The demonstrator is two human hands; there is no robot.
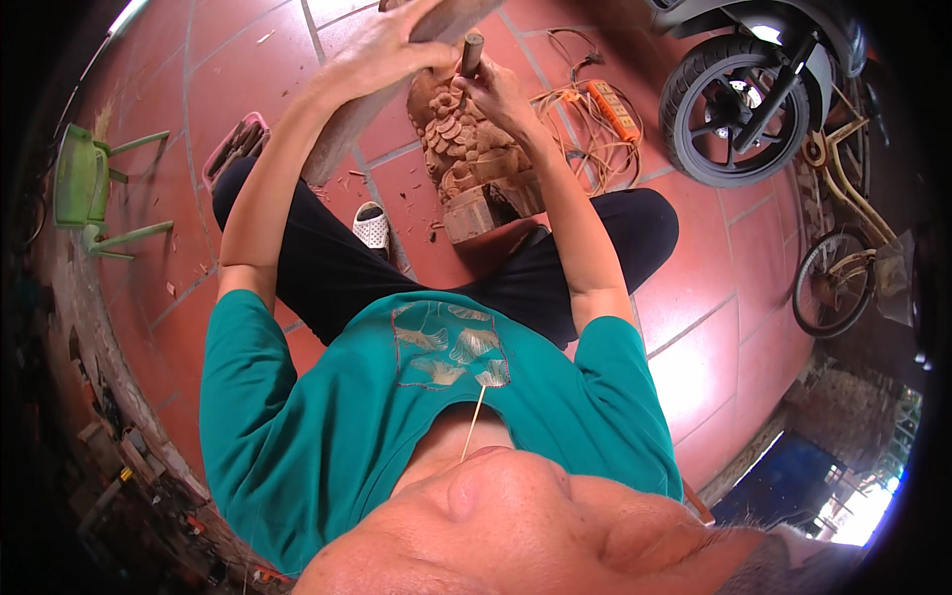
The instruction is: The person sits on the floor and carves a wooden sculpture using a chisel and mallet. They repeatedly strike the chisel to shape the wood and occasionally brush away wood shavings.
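Observation:
I sit cross-legged on a red tiled floor with a brown carved wooden figure (476,159) standing between my knees. My right hand (493,91) is closed around a chisel with a round wooden handle (472,48), its tip set against the top of the carving. My left hand (382,55) grips a long, flat wooden mallet (347,124) that slants down to the left, its upper end just above the chisel handle. The chisel's blade is hidden behind my fingers.
Wood chips lie around the carving. A white sandal (372,226) sits by my left leg, with a pink tray of tools (236,147) and a green plastic chair (84,183) further left. An orange cable with its socket block (610,109), a scooter wheel (729,109) and a bicycle (833,278) are on the right.

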